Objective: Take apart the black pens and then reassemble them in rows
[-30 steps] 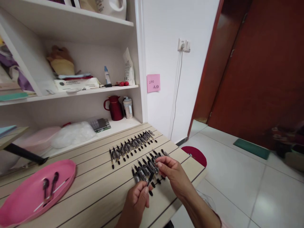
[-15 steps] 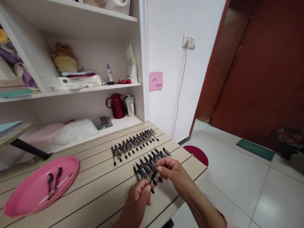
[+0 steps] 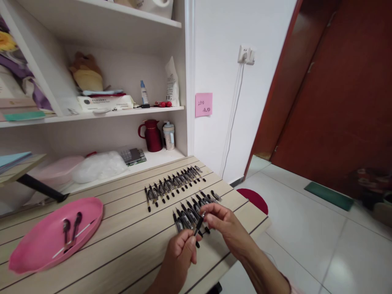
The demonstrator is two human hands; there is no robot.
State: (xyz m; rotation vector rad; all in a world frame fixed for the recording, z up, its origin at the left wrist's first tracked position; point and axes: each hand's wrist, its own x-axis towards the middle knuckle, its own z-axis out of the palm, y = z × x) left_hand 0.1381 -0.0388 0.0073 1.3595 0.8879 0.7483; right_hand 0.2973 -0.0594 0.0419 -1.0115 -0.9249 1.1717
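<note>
Black pen [image 3: 199, 224] pinched at both ends, left hand [image 3: 180, 255] on lower end, right hand [image 3: 222, 220] on upper, above near pen row [image 3: 190, 212] on slatted wooden table [image 3: 128, 241], pink tray [image 3: 36, 249] well left.

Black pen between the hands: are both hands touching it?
Touching. The head view shows the left hand pinching the black pen's lower end and the right hand's fingertips closed on its upper end.
</note>
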